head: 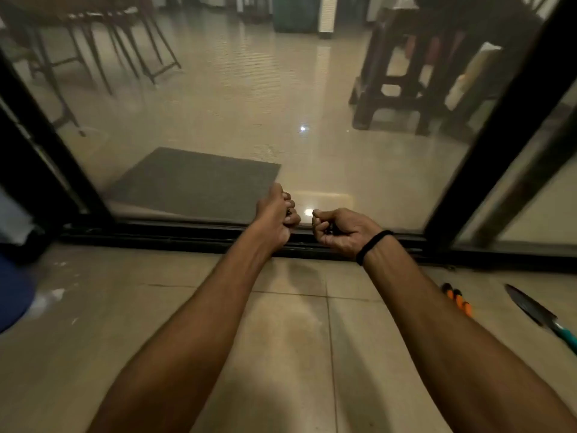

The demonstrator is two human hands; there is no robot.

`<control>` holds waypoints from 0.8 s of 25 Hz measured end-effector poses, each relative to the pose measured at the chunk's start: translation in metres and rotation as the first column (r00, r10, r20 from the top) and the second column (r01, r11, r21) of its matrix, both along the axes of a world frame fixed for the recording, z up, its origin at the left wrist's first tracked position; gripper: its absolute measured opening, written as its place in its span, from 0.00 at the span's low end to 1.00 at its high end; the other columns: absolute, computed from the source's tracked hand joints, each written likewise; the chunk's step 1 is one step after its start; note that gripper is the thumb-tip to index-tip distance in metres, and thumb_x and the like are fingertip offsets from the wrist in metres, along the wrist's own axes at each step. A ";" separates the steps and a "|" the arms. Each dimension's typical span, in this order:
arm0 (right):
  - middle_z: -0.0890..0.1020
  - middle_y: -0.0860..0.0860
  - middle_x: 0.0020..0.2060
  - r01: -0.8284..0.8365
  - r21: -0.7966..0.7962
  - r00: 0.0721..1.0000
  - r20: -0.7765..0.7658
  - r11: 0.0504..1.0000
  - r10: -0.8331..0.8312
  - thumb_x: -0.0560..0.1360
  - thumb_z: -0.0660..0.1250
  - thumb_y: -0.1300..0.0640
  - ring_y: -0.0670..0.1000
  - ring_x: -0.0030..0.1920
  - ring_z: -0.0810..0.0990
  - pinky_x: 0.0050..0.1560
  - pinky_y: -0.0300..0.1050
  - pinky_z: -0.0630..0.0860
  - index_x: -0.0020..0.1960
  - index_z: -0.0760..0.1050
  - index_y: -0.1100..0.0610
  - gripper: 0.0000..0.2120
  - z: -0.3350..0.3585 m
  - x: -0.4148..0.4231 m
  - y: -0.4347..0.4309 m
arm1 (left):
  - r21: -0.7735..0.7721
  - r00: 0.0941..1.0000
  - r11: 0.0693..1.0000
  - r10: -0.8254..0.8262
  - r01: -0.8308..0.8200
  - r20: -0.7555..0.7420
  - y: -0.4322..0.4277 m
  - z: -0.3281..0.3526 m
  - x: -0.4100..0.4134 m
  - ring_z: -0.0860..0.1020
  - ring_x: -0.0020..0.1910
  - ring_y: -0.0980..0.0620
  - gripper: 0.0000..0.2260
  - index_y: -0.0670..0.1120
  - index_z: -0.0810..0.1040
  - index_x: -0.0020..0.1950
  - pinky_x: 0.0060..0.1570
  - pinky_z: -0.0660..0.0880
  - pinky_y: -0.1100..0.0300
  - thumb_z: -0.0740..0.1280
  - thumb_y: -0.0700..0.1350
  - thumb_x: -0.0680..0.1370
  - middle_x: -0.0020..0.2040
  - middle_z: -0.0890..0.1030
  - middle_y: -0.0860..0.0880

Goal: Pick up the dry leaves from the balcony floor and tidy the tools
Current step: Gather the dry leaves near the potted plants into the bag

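Both my arms reach out over the beige balcony tiles (290, 339) toward the black sliding door track (187, 237). My left hand (276, 215) is curled into a fist, with small dark bits of dry leaf showing between its fingers. My right hand (338, 231), with a black band at the wrist, is also curled and pinches a small dark leaf bit at its fingertips. On the floor at the right lie an orange-and-black handled tool (457, 300) and a garden trowel (537, 312) with a dark blade and teal handle.
A glass sliding door (281, 104) in a black frame stands right ahead; behind it are a grey mat, chairs and a dark table. A blue object (12, 295) sits at the left edge with white specks on the tiles beside it.
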State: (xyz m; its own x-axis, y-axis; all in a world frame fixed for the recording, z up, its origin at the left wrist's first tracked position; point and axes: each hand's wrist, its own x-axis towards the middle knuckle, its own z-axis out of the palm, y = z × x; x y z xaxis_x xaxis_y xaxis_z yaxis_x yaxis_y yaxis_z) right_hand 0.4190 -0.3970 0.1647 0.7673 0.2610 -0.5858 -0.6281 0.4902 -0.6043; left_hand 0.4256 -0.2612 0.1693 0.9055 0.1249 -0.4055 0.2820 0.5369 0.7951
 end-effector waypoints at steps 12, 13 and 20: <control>0.71 0.58 0.38 -0.408 0.195 0.905 -0.045 0.892 0.424 0.80 0.59 0.66 0.48 0.35 0.71 0.23 0.34 0.74 0.42 0.69 0.63 0.08 0.048 0.019 0.359 | -0.150 0.766 0.763 0.641 -0.628 0.049 0.322 0.042 -0.054 0.57 0.16 0.58 0.15 0.46 0.65 0.37 0.15 0.53 0.68 0.56 0.43 0.84 0.28 0.63 0.51; 0.71 0.58 0.37 -0.448 0.202 0.885 -0.038 0.871 0.464 0.81 0.58 0.65 0.48 0.34 0.71 0.24 0.35 0.75 0.43 0.68 0.63 0.08 0.052 0.015 0.383 | -0.146 0.713 0.714 0.697 -0.684 0.068 0.350 0.045 -0.062 0.57 0.16 0.58 0.15 0.46 0.65 0.36 0.15 0.53 0.68 0.56 0.43 0.84 0.27 0.63 0.51; 0.72 0.60 0.41 -0.648 0.130 0.761 0.062 0.751 0.646 0.81 0.51 0.65 0.51 0.41 0.75 0.29 0.37 0.77 0.44 0.67 0.66 0.10 0.066 -0.031 0.559 | 0.048 0.446 0.445 0.895 -0.894 0.004 0.536 0.045 -0.127 0.64 0.15 0.57 0.13 0.43 0.71 0.47 0.16 0.57 0.70 0.48 0.34 0.81 0.29 0.71 0.47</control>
